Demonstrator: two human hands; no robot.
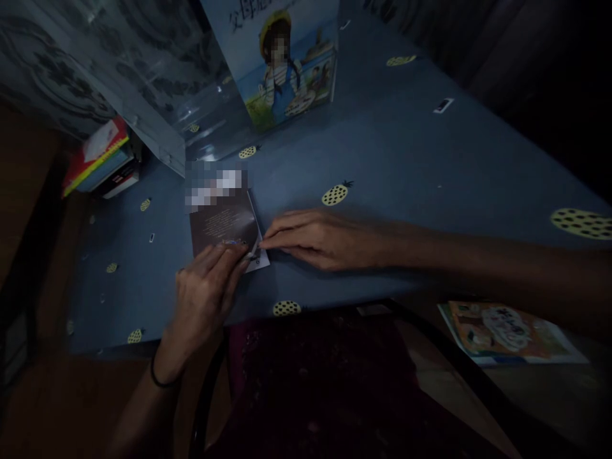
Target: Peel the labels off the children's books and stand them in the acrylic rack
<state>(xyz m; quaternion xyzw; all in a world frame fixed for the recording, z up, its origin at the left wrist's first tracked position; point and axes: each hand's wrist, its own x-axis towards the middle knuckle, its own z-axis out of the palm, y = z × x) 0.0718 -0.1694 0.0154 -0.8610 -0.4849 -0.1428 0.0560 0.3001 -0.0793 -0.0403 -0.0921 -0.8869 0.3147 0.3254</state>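
Observation:
A small booklet [224, 220] with a dark printed page lies flat near the front edge of the table; part of its top is blurred out. My left hand [205, 284] rests over its lower edge, fingers bent and pressed together near the lower right corner. A page corner is lifted and curled there, beside the left fingertips. From the right, my right hand [315, 239] reaches in with its fingers together, its fingertips pinching at the same corner. The exact grip of both sets of fingertips is partly hidden.
A picture book [291, 83] stands upright at the back, against a clear plastic panel. Several stacked books [102, 159] lie at the left. The blue tablecloth [406, 172] has a pineapple print. Below the table's right front lies an orange-covered book [507, 328].

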